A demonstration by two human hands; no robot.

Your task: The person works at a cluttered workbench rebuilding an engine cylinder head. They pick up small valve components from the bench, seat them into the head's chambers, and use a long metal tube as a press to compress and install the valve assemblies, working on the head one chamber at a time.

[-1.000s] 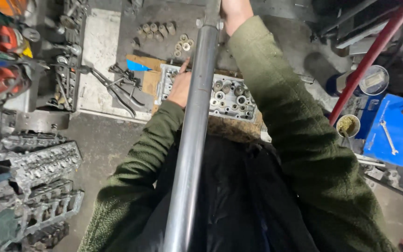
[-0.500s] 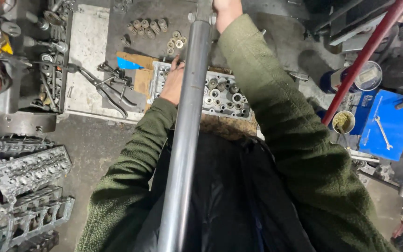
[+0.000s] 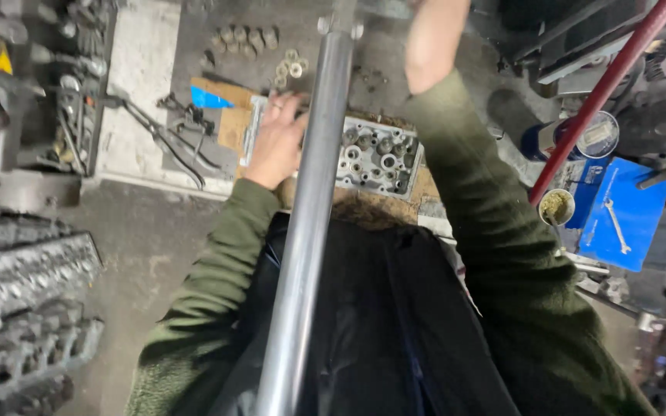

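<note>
Left hand (image 3: 277, 139) lies open and flat on the engine head (image 3: 379, 158); right hand (image 3: 425, 35) reaches up by the pipe (image 3: 310, 208); its fingers are cut off, so I cannot tell its grip.

Grey metal cylinder head (image 3: 379, 158), valve side up, flat on cardboard, long steel pipe (image 3: 310, 208) crossing above it

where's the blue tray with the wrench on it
In the head view the blue tray sits at the right edge, right of the person's right sleeve, beside a small yellow-filled cup and below the red bar.
</note>
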